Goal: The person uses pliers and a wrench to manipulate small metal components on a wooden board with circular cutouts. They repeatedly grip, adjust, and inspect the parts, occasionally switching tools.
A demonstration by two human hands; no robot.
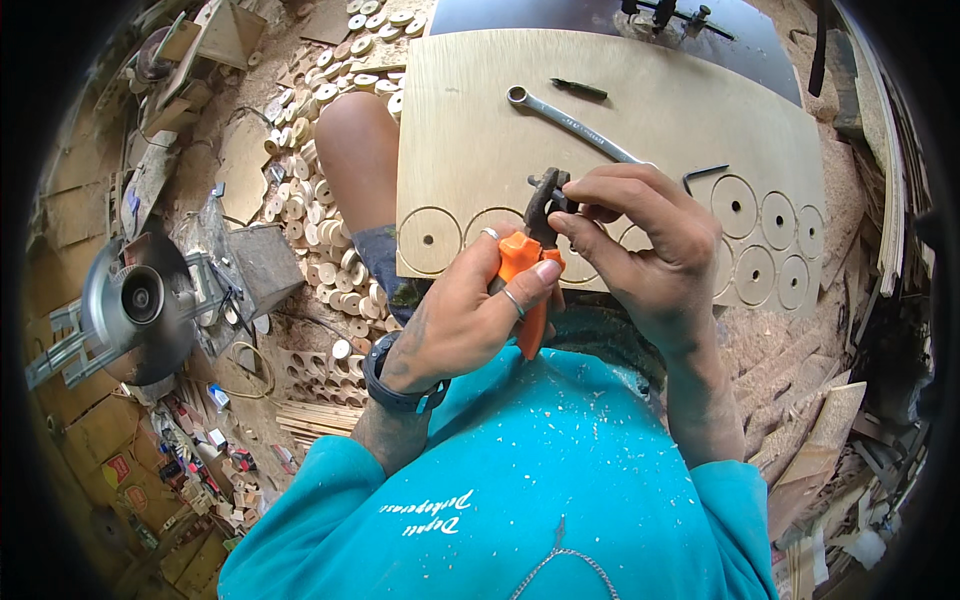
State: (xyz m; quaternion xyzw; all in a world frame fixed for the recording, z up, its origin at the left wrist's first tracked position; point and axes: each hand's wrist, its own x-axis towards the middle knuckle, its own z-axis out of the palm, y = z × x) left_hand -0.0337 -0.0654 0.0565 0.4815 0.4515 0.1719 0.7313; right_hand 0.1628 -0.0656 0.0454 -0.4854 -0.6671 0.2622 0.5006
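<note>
My left hand, wearing rings and a wristwatch, is closed around the orange handles of a pair of pliers. The dark jaws point away from me, above the near edge of a plywood board. At the jaws, my right hand pinches a small dark metal piece between thumb and fingers. Its exact kind cannot be made out. Beyond the hands, a combination wrench lies slantwise on the board, partly hidden by my right hand. A short dark bit rests farther back, and a hex key lies to the right.
Circles with centre holes, such as a ringed disc, are cut along the board's near edge. Many loose wooden discs cover the floor at left. A circular saw blade stands farther left. A dark clamp-like fixture is at the far edge.
</note>
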